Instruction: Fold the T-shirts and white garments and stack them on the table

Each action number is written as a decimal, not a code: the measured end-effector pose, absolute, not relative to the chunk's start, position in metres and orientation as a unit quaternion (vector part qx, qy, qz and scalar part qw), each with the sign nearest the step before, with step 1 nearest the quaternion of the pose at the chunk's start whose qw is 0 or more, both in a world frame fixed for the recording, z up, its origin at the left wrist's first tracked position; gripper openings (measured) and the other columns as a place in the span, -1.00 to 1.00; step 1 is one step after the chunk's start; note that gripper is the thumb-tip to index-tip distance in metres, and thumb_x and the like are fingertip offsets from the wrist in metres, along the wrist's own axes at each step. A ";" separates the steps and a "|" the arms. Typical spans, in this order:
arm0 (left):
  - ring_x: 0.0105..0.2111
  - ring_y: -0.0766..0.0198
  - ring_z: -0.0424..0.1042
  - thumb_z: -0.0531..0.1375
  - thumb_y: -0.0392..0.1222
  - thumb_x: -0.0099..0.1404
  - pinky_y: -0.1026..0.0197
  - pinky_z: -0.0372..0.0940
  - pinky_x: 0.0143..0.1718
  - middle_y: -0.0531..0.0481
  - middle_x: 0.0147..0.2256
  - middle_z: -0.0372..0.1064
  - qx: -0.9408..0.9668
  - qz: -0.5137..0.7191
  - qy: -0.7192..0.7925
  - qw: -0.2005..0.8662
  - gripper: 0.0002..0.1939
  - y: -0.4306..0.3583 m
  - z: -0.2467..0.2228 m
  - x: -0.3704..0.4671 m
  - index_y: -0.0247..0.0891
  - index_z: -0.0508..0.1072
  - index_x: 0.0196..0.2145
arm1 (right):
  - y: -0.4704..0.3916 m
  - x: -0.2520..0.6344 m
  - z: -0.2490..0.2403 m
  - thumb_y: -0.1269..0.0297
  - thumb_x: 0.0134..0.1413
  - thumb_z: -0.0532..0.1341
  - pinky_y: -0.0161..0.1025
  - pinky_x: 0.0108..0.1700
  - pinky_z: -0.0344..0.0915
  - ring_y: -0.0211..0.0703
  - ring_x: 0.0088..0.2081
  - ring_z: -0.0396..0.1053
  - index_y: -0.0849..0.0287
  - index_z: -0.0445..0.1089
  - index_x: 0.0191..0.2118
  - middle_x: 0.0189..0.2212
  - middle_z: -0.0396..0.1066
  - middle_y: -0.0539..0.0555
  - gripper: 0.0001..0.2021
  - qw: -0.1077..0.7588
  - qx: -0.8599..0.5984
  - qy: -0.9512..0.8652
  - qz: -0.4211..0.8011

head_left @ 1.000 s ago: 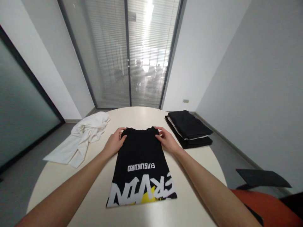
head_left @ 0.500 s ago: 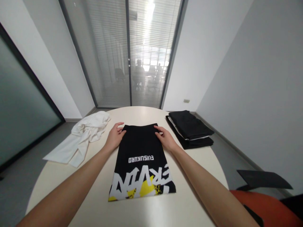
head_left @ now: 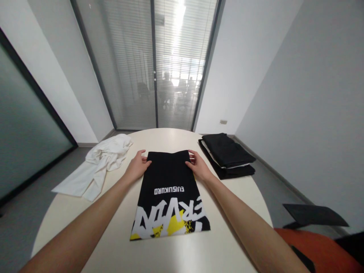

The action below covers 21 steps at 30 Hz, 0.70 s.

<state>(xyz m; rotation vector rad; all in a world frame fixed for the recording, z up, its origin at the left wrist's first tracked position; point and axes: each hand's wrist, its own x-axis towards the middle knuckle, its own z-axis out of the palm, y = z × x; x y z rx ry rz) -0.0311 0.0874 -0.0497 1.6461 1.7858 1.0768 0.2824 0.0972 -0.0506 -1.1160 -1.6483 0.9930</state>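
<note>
A folded black garment (head_left: 169, 174) with white lettering and yellow patches lies in front of me, its print upside down and nearest me. My left hand (head_left: 138, 165) pinches its far left edge, thumb on top and fingers at the side and beneath. At the far right edge, my right hand (head_left: 198, 165) grips the cloth the same way, its fingertips partly hidden behind the fabric. The far edge between both hands dips slightly in the middle.
A crumpled white garment (head_left: 109, 153) lies at the left of the round table (head_left: 167, 138). Folded dark clothes (head_left: 227, 151) are stacked at the right. An orange and black chair (head_left: 309, 250) stands at the lower right.
My fingers have closed around the far corners of the black garment, the right fingers moving from its top to its side. The far edge now sags slightly in the middle.
</note>
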 end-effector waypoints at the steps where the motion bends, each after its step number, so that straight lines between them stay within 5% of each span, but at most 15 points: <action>1: -0.29 0.13 0.56 0.31 -0.13 0.16 0.15 0.38 -0.25 -0.15 -0.19 0.54 0.585 0.404 0.654 0.258 -0.35 0.088 -0.049 -0.033 -0.24 0.24 0.18 | 0.097 0.282 -0.049 0.26 0.04 0.30 -0.05 -0.02 0.41 -0.14 -0.14 0.45 0.03 0.16 0.23 0.04 0.37 0.15 -0.39 0.450 -0.437 -0.655 0.422; 5: -0.55 0.22 0.45 0.36 -0.04 0.11 0.24 0.26 -0.49 -0.04 -0.41 0.52 0.531 0.409 0.659 0.340 -0.34 0.086 -0.042 -0.035 -0.28 0.30 0.11 | 0.096 0.279 -0.043 0.34 -0.11 0.37 -0.04 0.02 0.42 -0.13 -0.08 0.46 -0.03 0.12 0.25 0.19 0.27 0.19 -0.24 0.482 -0.418 -0.594 0.490; 10: -0.71 0.34 0.25 0.37 0.07 0.06 0.29 0.04 -0.64 0.11 -0.62 0.32 0.491 0.374 0.643 0.453 -0.42 0.077 -0.030 -0.031 -0.36 0.41 -0.07 | 0.092 0.277 -0.041 0.35 -0.15 0.39 0.03 -0.01 0.45 -0.03 -0.15 0.53 -0.03 -0.04 0.35 -0.14 0.53 0.07 -0.06 0.469 -0.390 -0.500 0.615; 13: -0.64 0.36 0.32 0.38 0.03 0.05 0.33 0.08 -0.62 0.04 -0.54 0.41 0.489 0.397 0.589 0.506 -0.48 0.074 -0.025 -0.027 -0.36 0.44 -0.12 | 0.090 0.276 -0.038 0.36 -0.14 0.37 0.01 -0.02 0.46 -0.05 -0.20 0.54 -0.02 0.06 0.34 -0.21 0.56 0.02 -0.12 0.455 -0.370 -0.515 0.625; 17: -0.50 0.31 0.45 0.40 -0.09 0.05 0.32 0.21 -0.54 -0.06 -0.35 0.53 0.493 0.442 0.527 0.534 -0.35 0.071 -0.020 -0.022 -0.25 0.36 0.08 | 0.092 0.274 -0.036 0.43 -0.18 0.35 -0.06 0.09 0.38 -0.07 -0.08 0.49 0.01 0.35 0.17 -0.07 0.52 0.03 -0.32 0.474 -0.346 -0.547 0.597; 21: -0.49 0.35 0.43 0.36 -0.15 0.05 0.39 0.08 -0.64 -0.16 -0.14 0.53 0.499 0.473 0.510 0.517 -0.44 0.070 -0.020 -0.021 -0.26 0.43 0.03 | 0.097 0.277 -0.038 0.36 -0.15 0.35 -0.08 0.06 0.36 -0.12 -0.15 0.48 0.04 0.39 0.13 -0.18 0.53 0.01 -0.40 0.484 -0.354 -0.555 0.576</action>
